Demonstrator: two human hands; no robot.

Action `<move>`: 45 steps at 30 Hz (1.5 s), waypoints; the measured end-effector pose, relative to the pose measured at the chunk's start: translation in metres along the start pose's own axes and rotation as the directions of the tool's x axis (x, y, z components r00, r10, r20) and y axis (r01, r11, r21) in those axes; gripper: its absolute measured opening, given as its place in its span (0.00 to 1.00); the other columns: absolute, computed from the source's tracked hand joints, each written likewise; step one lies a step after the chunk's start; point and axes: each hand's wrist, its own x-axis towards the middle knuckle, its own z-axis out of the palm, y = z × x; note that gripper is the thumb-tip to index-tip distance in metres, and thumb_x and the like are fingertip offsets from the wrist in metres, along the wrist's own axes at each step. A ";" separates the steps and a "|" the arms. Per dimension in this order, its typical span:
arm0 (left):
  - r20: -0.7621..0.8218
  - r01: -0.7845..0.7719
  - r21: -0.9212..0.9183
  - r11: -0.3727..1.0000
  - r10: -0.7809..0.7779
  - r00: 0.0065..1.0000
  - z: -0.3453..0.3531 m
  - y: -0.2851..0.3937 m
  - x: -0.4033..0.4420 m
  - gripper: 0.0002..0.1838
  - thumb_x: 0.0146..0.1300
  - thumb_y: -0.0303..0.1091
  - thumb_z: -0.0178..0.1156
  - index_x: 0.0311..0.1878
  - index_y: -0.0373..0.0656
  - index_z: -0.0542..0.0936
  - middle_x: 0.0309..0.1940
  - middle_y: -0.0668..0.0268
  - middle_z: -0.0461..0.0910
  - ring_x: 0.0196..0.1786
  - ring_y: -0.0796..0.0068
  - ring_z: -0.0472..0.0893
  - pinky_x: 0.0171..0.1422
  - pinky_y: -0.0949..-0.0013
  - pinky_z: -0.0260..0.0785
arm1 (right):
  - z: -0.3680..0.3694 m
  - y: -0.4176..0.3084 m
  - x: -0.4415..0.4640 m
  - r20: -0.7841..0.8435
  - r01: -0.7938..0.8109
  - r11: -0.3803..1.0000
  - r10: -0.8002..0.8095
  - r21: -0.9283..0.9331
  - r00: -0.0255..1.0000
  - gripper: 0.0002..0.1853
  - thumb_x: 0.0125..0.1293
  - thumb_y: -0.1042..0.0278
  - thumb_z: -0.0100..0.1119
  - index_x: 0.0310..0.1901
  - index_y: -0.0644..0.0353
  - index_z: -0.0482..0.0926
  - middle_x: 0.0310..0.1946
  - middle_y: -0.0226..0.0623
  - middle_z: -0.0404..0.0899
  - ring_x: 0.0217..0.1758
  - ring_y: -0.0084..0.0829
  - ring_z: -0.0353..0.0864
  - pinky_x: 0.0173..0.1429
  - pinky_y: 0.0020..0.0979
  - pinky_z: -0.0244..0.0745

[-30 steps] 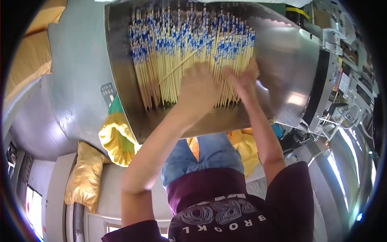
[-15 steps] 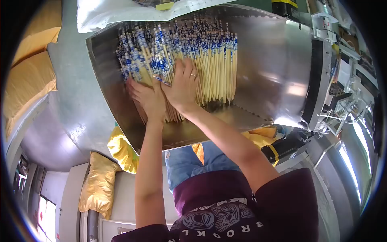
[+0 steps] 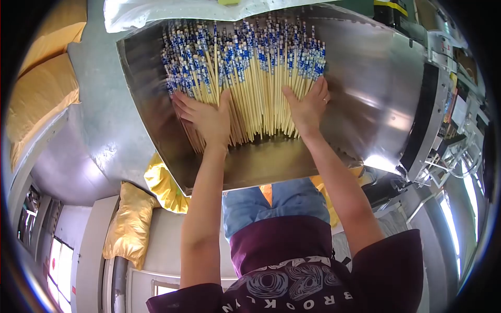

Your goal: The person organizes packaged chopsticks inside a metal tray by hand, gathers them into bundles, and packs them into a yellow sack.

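A dense mass of chopsticks (image 3: 255, 99) lies side by side in a metal bin, their blue-and-white patterned ends toward the far wall and plain wooden shafts toward me. My left hand (image 3: 207, 119) rests on the left part of the mass, thumb held apart from the fingers. At the right edge of the mass is my right hand (image 3: 310, 108), a ring on one finger, its fingers and thumb spread against the outer chopsticks. Both hands are open, laid on the chopsticks rather than wrapped round them.
The metal bin (image 3: 360, 104) has a sloping sheet on the right and a raised near edge. White plastic sheeting (image 3: 156, 11) hangs over its far side. Yellow sacks (image 3: 128, 224) stand at the left, and machine parts (image 3: 443, 156) line the right.
My right hand has moved from the middle, beside my left hand, to the right edge of the chopsticks. A chopstick lying crosswise near the hands no longer shows. The camera view has shifted slightly.
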 end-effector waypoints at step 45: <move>0.897 0.852 -0.441 0.282 0.112 0.427 -0.023 0.039 0.051 0.43 0.48 0.52 0.68 0.61 0.32 0.66 0.55 0.52 0.72 0.57 0.62 0.74 0.61 0.64 0.67 | -0.045 -0.067 0.064 0.811 -0.760 0.302 -0.328 0.575 0.484 0.21 0.59 0.54 0.63 0.47 0.62 0.76 0.42 0.33 0.79 0.44 0.26 0.78 0.49 0.29 0.72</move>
